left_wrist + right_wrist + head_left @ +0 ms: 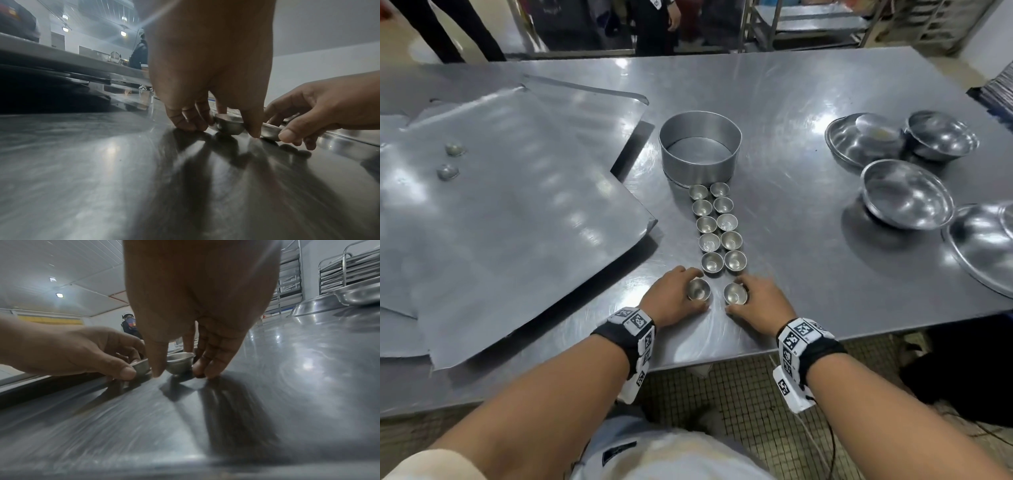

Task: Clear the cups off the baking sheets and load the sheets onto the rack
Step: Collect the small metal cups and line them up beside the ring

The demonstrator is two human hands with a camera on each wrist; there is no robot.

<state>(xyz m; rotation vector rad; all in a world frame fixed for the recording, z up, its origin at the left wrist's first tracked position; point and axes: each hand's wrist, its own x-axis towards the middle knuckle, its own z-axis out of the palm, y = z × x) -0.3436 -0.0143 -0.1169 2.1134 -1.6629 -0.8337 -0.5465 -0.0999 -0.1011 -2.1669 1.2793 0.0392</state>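
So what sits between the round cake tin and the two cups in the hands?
In the head view, ten small cups in two columns run from the round cake tin toward the left hand and right hand.

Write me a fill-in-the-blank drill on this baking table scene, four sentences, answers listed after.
1. Each hand grips one small metal ____.
2. The left hand and right hand work at the near end of the ____ rows of cups.
3. Two cups still sit upside down on the baking ____.
4. At the rows' far end stands a ____ cake tin.

Answers: cup; two; sheet; round
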